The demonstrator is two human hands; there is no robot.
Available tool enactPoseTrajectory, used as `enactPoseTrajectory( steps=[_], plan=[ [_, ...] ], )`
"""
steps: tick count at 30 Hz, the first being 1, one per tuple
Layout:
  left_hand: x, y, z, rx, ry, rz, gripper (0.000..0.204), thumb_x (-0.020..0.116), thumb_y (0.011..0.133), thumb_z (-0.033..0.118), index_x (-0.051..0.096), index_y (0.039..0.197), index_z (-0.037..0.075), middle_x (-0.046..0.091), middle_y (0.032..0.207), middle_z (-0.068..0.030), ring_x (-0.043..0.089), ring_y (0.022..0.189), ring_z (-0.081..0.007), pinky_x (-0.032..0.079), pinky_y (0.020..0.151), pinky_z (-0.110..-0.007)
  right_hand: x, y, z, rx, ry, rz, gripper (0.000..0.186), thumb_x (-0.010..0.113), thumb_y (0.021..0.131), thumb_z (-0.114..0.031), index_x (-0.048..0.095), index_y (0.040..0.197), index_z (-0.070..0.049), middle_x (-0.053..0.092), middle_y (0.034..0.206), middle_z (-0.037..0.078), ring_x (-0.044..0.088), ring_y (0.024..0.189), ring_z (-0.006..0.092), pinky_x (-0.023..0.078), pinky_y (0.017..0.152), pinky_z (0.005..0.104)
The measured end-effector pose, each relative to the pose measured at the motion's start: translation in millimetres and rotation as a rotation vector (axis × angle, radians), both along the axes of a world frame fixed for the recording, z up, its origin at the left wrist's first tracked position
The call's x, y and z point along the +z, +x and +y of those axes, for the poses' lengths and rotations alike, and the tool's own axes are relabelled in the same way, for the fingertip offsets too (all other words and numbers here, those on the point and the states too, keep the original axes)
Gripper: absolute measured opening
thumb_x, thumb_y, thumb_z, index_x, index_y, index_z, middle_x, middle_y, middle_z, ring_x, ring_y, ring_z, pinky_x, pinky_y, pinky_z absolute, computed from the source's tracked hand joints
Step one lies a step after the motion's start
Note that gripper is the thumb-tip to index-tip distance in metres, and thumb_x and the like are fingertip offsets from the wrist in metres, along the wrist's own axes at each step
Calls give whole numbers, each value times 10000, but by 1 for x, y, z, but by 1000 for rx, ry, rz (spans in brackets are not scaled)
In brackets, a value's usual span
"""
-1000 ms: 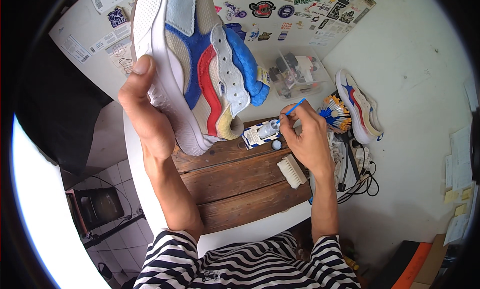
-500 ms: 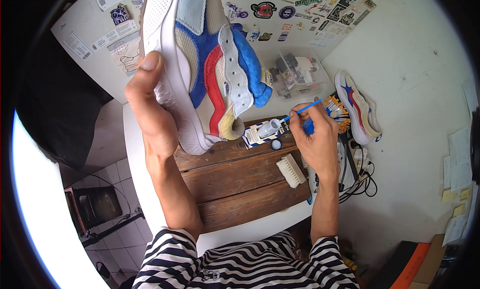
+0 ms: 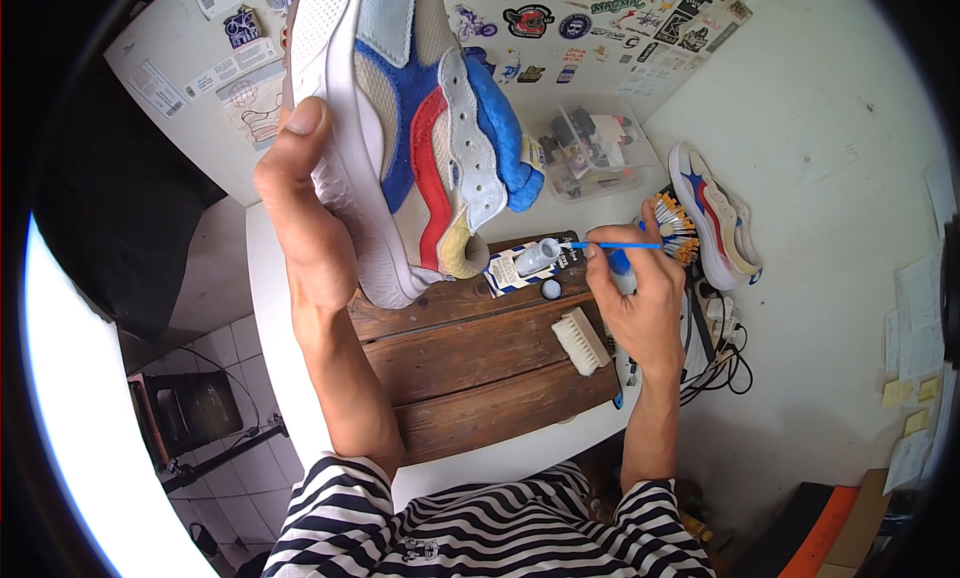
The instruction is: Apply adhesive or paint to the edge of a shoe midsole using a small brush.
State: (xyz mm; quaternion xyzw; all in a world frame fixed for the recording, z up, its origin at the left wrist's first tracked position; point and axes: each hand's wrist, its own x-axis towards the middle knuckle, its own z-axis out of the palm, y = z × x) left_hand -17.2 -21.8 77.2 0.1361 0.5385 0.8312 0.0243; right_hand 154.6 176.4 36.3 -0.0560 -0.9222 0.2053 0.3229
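My left hand (image 3: pixel 305 218) grips a sneaker (image 3: pixel 430 168) by its white sole, its thumb on the sidewall. The sneaker is beige with blue, red, grey and yellow panels, and bright blue stuffing bulges from its opening. Between the fingertips of my right hand (image 3: pixel 640 293) is a thin blue applicator stick (image 3: pixel 625 245), held almost level. Its tip is at the mouth of a small open bottle (image 3: pixel 536 259) with pale contents. Close by lie a printed box (image 3: pixel 503 278) and the round bottle cap (image 3: pixel 551 290).
A scrub brush (image 3: pixel 582 342) rests on the brown wooden board (image 3: pixel 460 363). Orange-tipped sticks (image 3: pixel 680 230) stand bunched behind my right hand. A similar sneaker (image 3: pixel 712 218) leans at the right, above black cables (image 3: pixel 735 363). A clear plastic box (image 3: pixel 600 158) stands at the back.
The applicator stick has swung from slanted to nearly level, its tip shifting slightly to the bottle's mouth. My right hand has turned and dropped a little. The held sneaker has barely moved.
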Motion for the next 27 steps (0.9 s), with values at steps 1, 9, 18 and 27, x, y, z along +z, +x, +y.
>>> enactPoseTrajectory(
  steps=[1,9,18,27],
  plan=[
    [1,1,0,5,-7,-5,592,502,913,460,563,1252,-21,647,1113,-116,600,1016,-198,433,957,-315,-1,2,0,21,11,-9,162,657,830,36,618,971,-33,661,761,62,556,528,204,316,1144,557],
    [7,6,8,23,0,13,611,504,911,481,553,1262,-16,639,1124,-117,592,1032,-201,421,975,-316,-6,15,4,36,31,-1,219,671,814,39,623,1012,-41,693,868,76,661,689,227,281,1153,579],
    [9,13,14,-28,-41,11,715,507,918,539,501,1332,-44,591,1248,-160,560,1131,-231,387,1031,-321,5,42,8,-20,-86,204,180,636,858,45,622,1030,-8,709,887,106,697,807,246,325,1120,597],
    [14,36,27,-402,-26,54,816,351,1032,537,213,1503,-114,268,1572,-200,283,1441,-236,153,1201,-324,66,76,-46,16,268,492,199,480,975,-79,462,1165,-21,648,966,189,690,841,301,339,1033,738]
  ],
)
